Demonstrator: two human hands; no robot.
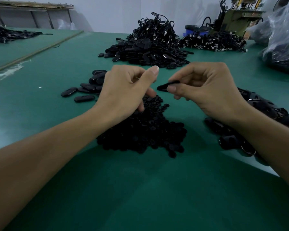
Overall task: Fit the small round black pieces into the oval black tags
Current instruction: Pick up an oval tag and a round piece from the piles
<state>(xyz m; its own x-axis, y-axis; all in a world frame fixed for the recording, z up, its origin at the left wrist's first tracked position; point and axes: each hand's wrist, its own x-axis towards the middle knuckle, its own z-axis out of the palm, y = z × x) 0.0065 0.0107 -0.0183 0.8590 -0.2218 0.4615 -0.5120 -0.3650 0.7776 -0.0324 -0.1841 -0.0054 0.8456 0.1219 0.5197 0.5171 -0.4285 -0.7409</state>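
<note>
Now our right hand [207, 94] holds one oval black tag [163, 86] in a pinching grip just above the green worktop [140, 189]. Our left hand [123, 90] curls over the near pile of small round black pieces [143, 130], fingertips among them; we cannot tell whether its grip holds one. A heap of loose tags [257, 117] lies under our right wrist.

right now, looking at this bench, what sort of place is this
Likely a small factory assembly bench: a long green work table carries bulk heaps of identical black tags and small round pieces, a machine stands at the far right, and the right hand pinches one oval tag.
</note>
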